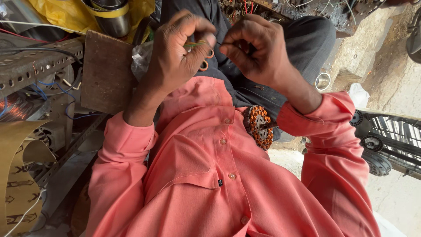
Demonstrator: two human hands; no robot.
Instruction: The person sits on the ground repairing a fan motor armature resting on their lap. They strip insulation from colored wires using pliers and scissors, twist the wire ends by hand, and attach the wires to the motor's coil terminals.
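— What sort of place is this?
— A repair workshop: a copper-wound motor stator [259,126] below the fingers [206,41], a perforated metal rack [30,66] with loose wires (cluttered) left of them.

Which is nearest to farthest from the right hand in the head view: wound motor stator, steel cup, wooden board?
From the right hand:
1. Wound motor stator, below it on the lap.
2. Steel cup, off to its right; nearly tied with the stator.
3. Wooden board, far left.

A copper-wound stator [258,126] rests on the person's lap [263,94].
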